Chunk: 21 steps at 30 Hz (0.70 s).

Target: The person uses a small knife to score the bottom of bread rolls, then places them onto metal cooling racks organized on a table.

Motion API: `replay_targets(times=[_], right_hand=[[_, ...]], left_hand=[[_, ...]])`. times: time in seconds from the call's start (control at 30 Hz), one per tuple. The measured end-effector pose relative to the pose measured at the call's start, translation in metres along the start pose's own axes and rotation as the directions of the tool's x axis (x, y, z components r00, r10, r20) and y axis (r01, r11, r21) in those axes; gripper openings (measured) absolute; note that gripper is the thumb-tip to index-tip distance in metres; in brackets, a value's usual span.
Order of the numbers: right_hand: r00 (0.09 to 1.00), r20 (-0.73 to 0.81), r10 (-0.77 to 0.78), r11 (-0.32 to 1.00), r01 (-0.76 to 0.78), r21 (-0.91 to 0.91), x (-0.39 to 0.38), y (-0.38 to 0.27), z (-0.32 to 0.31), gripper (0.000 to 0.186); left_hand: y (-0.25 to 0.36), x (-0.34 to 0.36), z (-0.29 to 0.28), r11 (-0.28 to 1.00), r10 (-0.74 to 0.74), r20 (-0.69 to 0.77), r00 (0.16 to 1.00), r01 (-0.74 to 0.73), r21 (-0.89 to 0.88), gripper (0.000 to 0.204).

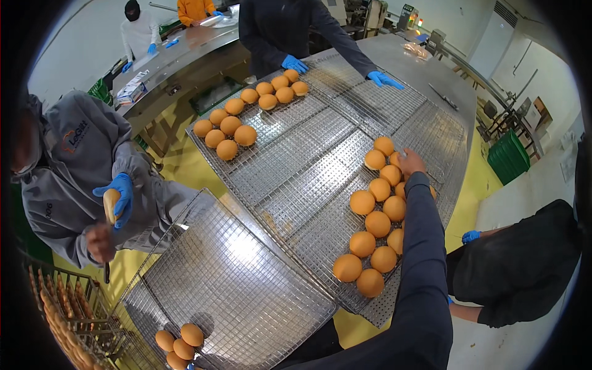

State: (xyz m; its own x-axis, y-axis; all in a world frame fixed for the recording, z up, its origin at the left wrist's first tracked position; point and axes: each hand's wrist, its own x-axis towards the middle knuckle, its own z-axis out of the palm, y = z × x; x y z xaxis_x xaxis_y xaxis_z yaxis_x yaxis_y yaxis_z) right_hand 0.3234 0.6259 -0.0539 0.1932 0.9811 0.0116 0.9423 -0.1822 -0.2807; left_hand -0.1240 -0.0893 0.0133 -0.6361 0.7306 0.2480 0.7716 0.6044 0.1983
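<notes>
My right arm, in a dark sleeve, stretches over a block of round golden-brown buns [378,223] on a wire rack [308,179]. At the block's far end, my bare right hand [412,161] curls against a bun [394,159]; its fingertips are partly hidden. My forearm covers part of the buns' right side. Several more buns [192,335] sit at the near left corner of a closer wire rack [240,277]. Beside them, a sliver of blue shows at the lower edge, perhaps my gloved left hand, too little to show its fingers.
Another group of buns [230,126] lies at the rack's far left. Across the table, a co-worker's blue-gloved hands [385,80] rest on the racks. At left, a co-worker in grey holds a bun [111,205] and a knife [106,272]. Another knife [444,97] lies on the metal table.
</notes>
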Motion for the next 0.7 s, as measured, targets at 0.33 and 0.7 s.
replay_targets(times=[0.33, 0.7], right_hand=[[1.000, 0.019, 0.017, 0.999, -0.016, -0.042, 0.016, -0.017, 0.011, 0.045], [0.996, 0.088, 0.002, 0.999, -0.005, 0.031, 0.036, -0.028, 0.007, 0.046]], left_hand=[[-0.046, -0.043, 0.042, 0.912, -0.354, 0.087, 0.931, 0.323, 0.254, 0.050], [-0.051, -0.049, 0.044, 0.909, -0.380, 0.117, 0.918, 0.347, 0.231, 0.052]])
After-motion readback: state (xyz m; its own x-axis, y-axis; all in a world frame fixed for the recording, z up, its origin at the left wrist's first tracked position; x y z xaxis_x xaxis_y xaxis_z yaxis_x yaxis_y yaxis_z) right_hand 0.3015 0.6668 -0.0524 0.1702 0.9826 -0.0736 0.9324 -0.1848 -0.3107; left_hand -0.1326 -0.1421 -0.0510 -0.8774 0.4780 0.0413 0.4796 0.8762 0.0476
